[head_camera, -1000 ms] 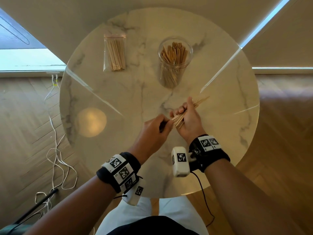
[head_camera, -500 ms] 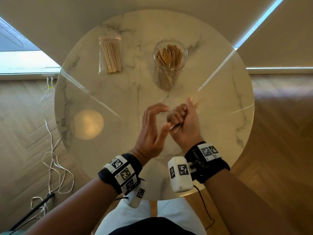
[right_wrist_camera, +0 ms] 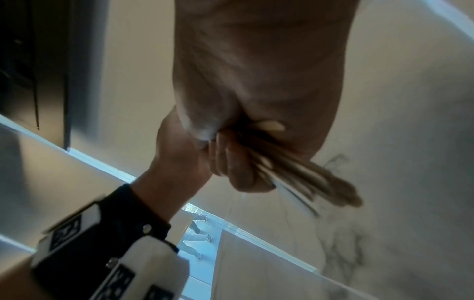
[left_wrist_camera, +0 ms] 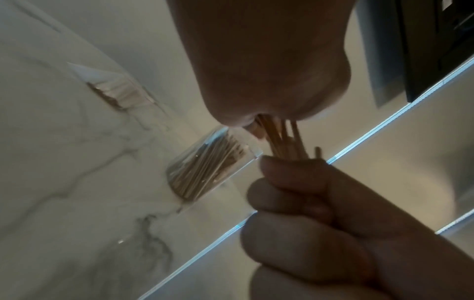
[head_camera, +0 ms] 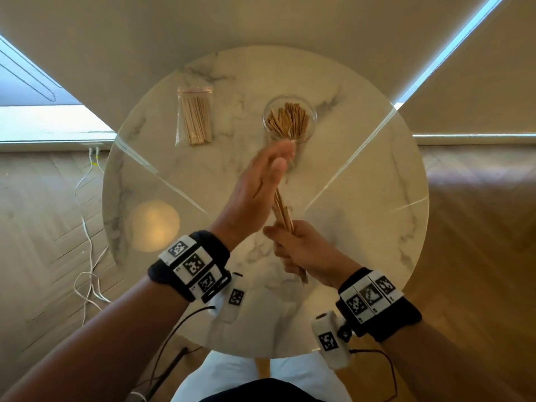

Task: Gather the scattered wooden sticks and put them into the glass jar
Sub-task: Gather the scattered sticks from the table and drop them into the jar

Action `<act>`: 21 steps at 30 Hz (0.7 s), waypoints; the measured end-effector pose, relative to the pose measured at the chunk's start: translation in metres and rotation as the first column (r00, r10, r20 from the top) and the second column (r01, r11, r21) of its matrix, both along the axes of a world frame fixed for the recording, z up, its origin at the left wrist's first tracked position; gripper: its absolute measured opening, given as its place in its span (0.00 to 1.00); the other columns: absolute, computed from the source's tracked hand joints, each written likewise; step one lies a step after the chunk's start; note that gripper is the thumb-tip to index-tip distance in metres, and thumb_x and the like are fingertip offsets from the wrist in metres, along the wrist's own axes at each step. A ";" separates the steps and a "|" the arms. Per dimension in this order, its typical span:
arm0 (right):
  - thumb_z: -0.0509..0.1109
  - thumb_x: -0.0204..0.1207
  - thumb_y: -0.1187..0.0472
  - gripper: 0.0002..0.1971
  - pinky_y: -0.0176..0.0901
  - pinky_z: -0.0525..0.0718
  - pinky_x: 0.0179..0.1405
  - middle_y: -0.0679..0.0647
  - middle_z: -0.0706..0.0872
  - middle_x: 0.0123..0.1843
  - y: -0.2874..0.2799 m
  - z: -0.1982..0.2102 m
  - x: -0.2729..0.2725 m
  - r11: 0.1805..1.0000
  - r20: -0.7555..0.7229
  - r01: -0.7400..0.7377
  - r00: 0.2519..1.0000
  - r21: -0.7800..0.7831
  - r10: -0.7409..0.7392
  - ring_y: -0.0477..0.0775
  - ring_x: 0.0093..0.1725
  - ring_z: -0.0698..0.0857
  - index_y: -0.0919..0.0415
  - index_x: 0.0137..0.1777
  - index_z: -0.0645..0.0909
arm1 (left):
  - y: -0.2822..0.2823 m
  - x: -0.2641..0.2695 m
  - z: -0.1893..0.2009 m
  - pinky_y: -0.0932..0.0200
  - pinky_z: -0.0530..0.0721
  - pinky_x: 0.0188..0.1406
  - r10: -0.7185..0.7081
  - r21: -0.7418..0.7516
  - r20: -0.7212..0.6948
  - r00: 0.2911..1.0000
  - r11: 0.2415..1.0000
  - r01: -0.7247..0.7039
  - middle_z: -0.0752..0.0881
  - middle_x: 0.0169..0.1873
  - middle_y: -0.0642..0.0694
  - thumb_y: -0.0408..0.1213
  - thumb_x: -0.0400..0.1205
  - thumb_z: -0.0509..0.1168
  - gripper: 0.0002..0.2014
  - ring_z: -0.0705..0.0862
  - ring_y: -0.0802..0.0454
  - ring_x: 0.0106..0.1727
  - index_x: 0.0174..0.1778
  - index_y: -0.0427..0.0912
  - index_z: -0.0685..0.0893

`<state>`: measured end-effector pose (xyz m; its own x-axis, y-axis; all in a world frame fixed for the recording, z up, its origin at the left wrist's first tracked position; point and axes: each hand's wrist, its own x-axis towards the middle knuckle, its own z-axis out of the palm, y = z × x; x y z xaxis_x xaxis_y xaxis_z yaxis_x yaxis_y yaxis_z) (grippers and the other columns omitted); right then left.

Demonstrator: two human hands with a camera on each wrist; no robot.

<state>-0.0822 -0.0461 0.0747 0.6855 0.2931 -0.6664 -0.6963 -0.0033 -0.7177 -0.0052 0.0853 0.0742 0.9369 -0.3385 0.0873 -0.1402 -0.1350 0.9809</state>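
Round marble desk [head_camera: 362, 198] on herringbone wood floor [head_camera: 478, 227]. Right hand [head_camera: 307, 253] grips a stick bundle [head_camera: 282, 210]; left hand [head_camera: 255, 190], fingers straight, flat against it. Glass jar [head_camera: 290, 118] far.

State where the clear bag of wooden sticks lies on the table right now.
In the head view the bag of sticks lies flat on the far left part of the marble table, left of the glass jar and apart from it.

Loose wooden sticks [head_camera: 282, 211] bundled above table; glass jar [head_camera: 289, 118] upright, stick-filled.
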 end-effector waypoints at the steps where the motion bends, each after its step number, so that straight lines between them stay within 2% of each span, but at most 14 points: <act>1: 0.64 0.89 0.57 0.15 0.40 0.63 0.22 0.48 0.66 0.26 0.001 0.004 0.006 0.999 0.001 -0.023 1.000 -0.033 0.023 0.48 0.24 0.61 0.53 0.39 0.69 | -0.007 0.003 0.003 0.47 0.81 0.77 -0.054 0.031 -0.026 0.998 0.998 0.055 0.87 0.69 0.47 0.42 0.94 0.53 0.19 0.84 0.55 0.73 0.77 0.42 0.78; 3: 0.59 0.88 0.63 0.13 0.41 0.64 0.23 0.48 0.68 0.25 0.000 0.010 0.022 0.997 -0.012 -0.014 1.000 -0.073 0.014 0.46 0.23 0.63 0.57 0.40 0.71 | -0.018 0.003 0.009 0.55 0.83 0.73 -0.139 0.104 -0.055 0.989 0.984 0.144 0.90 0.62 0.54 0.37 0.94 0.54 0.16 0.87 0.61 0.67 0.74 0.43 0.82; 5: 0.58 0.87 0.65 0.14 0.40 0.63 0.23 0.48 0.70 0.24 -0.004 0.016 0.042 0.993 -0.008 -0.018 1.000 -0.120 0.017 0.46 0.23 0.63 0.58 0.38 0.71 | -0.022 0.008 0.015 0.58 0.82 0.72 -0.143 0.112 -0.034 0.989 0.983 0.146 0.90 0.61 0.56 0.37 0.94 0.54 0.16 0.87 0.61 0.67 0.72 0.43 0.84; 7: 0.63 0.87 0.58 0.16 0.40 0.62 0.21 0.49 0.70 0.25 -0.013 0.024 0.062 0.987 0.031 0.024 0.999 -0.157 -0.019 0.46 0.22 0.63 0.55 0.36 0.71 | -0.017 0.022 0.019 0.57 0.82 0.71 -0.029 0.024 0.046 0.999 0.999 0.028 0.90 0.61 0.49 0.34 0.94 0.53 0.16 0.87 0.56 0.67 0.69 0.38 0.84; 9: 0.69 0.84 0.49 0.19 0.40 0.63 0.20 0.48 0.68 0.25 -0.025 0.036 0.086 0.977 0.115 0.134 0.987 -0.164 -0.116 0.47 0.21 0.62 0.52 0.33 0.72 | -0.011 0.040 0.019 0.53 0.82 0.71 0.126 -0.050 0.119 0.985 0.991 -0.121 0.88 0.61 0.43 0.31 0.92 0.53 0.15 0.86 0.53 0.66 0.66 0.34 0.83; 11: 0.70 0.84 0.47 0.23 0.43 0.62 0.23 0.46 0.66 0.23 -0.037 0.051 0.115 0.954 0.219 0.295 0.936 -0.052 -0.278 0.48 0.21 0.62 0.48 0.26 0.72 | -0.003 0.058 0.011 0.47 0.81 0.72 0.209 0.001 0.176 0.962 0.977 -0.213 0.85 0.61 0.43 0.31 0.87 0.56 0.15 0.83 0.53 0.66 0.66 0.34 0.81; 13: 0.69 0.85 0.51 0.27 0.48 0.55 0.26 0.47 0.63 0.22 -0.045 0.067 0.145 0.891 0.288 0.432 0.843 0.138 -0.454 0.49 0.21 0.59 0.48 0.23 0.68 | 0.006 0.072 -0.001 0.45 0.77 0.77 0.152 0.185 0.205 0.967 0.964 -0.191 0.79 0.67 0.44 0.38 0.80 0.62 0.24 0.78 0.54 0.70 0.73 0.36 0.76; 14: 0.68 0.86 0.52 0.27 0.50 0.53 0.28 0.48 0.62 0.21 -0.047 0.075 0.159 0.858 0.319 0.471 0.797 0.203 -0.513 0.50 0.21 0.58 0.50 0.23 0.66 | 0.008 0.078 -0.008 0.46 0.75 0.80 0.080 0.290 0.183 0.980 0.948 -0.132 0.74 0.71 0.44 0.44 0.76 0.65 0.33 0.74 0.53 0.74 0.78 0.37 0.71; 16: 0.67 0.87 0.55 0.27 0.48 0.55 0.27 0.49 0.62 0.21 -0.045 0.087 0.184 0.821 0.377 0.498 0.730 0.279 -0.571 0.50 0.21 0.58 0.51 0.25 0.63 | 0.008 0.087 -0.020 0.47 0.68 0.86 -0.039 0.438 0.093 0.995 0.899 -0.006 0.64 0.80 0.41 0.52 0.71 0.74 0.50 0.66 0.47 0.82 0.86 0.40 0.59; 19: 0.67 0.85 0.61 0.23 0.46 0.62 0.25 0.49 0.65 0.22 -0.034 0.077 0.211 0.845 0.450 0.445 0.715 0.298 -0.535 0.49 0.22 0.61 0.52 0.28 0.66 | -0.003 0.095 -0.035 0.40 0.64 0.88 -0.052 0.458 0.004 0.999 0.888 0.044 0.58 0.85 0.39 0.56 0.67 0.84 0.67 0.60 0.41 0.87 0.91 0.43 0.44; 21: 0.66 0.82 0.62 0.14 0.46 0.69 0.29 0.51 0.69 0.27 -0.027 0.058 0.217 0.925 0.523 0.344 0.765 0.161 -0.375 0.50 0.26 0.67 0.54 0.35 0.68 | -0.008 0.098 -0.043 0.37 0.69 0.85 0.007 0.437 0.008 1.000 0.900 -0.009 0.62 0.85 0.40 0.62 0.65 0.83 0.68 0.65 0.42 0.85 0.91 0.46 0.45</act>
